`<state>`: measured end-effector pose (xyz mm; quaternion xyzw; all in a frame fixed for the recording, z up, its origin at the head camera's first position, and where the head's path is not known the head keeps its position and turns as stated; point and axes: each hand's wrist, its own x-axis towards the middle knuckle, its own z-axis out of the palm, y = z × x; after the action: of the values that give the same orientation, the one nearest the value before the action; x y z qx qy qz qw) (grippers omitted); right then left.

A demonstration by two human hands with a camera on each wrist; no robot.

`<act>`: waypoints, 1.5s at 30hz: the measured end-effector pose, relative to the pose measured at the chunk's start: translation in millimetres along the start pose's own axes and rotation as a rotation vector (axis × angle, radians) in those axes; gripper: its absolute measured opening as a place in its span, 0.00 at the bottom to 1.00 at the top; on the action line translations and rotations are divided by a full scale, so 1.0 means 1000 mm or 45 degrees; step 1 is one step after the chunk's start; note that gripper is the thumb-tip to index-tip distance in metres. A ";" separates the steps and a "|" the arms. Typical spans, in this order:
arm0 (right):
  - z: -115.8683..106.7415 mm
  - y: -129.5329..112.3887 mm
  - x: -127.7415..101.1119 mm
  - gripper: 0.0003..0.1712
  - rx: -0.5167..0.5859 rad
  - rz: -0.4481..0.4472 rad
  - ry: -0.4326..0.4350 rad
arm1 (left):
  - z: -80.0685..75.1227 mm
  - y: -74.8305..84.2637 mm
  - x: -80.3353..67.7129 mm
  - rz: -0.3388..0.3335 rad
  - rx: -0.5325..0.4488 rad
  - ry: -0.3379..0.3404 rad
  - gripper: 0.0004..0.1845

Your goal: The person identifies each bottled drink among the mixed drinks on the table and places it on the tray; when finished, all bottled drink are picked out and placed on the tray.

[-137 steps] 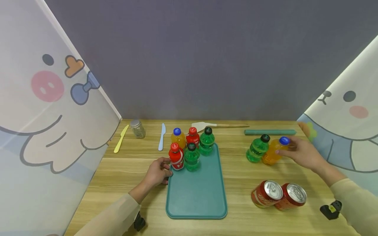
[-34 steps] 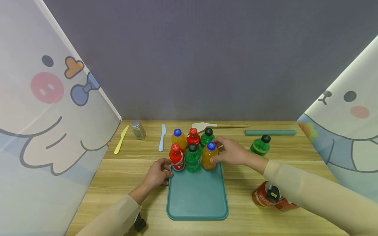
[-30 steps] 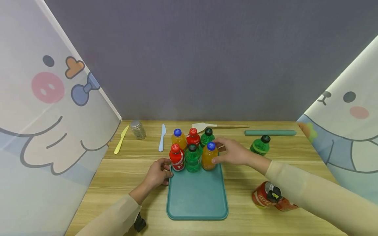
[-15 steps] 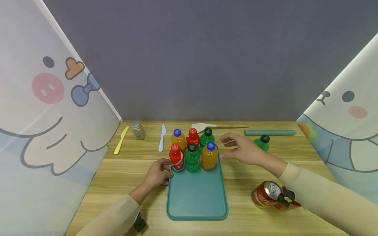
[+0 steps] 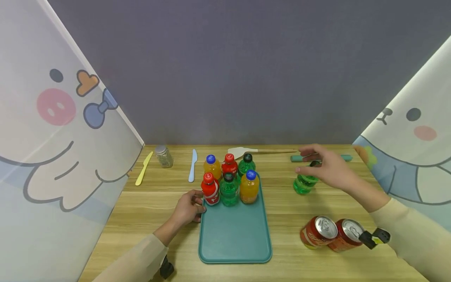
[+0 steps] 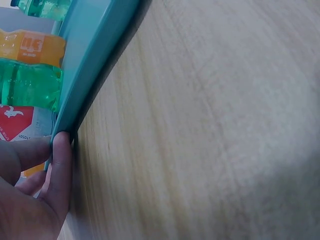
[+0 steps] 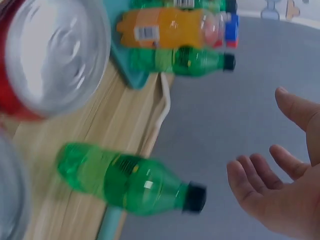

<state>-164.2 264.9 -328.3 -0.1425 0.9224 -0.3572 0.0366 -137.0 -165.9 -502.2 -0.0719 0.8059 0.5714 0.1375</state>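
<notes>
My left hand pinches the left rim of a teal tray, thumb and fingers right at the edge in the left wrist view. On the tray's far half stand bottles in two rows: a red bottle, a green one and an orange one in the nearer row, with orange, red and green behind. My right hand, fingers spread apart, hovers by a lone green bottle. The right wrist view shows a gap between hand and black cap.
Two red drink cans stand close together at the right front. Along the back lie a white spatula, a teal rod, a blue knife and a yellow knife. A small glass jar stands back left.
My right hand carried the orange bottle from the right onto the tray, let go of it, and swung back right to the lone green bottle. The left hand stayed at the tray rim.
</notes>
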 end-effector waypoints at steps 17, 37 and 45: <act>-0.007 0.067 -0.005 0.46 -0.010 0.161 -0.039 | 0.000 -0.002 0.000 0.004 -0.002 0.004 0.28; 0.009 0.085 0.002 0.55 -0.200 0.201 -0.122 | 0.000 0.000 0.001 0.013 0.013 -0.016 0.28; 0.011 0.088 0.006 0.58 -0.228 0.213 -0.134 | 0.002 -0.003 0.002 0.028 -0.006 0.019 0.27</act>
<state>-188.8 318.2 -395.6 -0.0863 0.9561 -0.2611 0.1016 -137.9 -164.5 -505.9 -0.0674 0.8064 0.5741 0.1250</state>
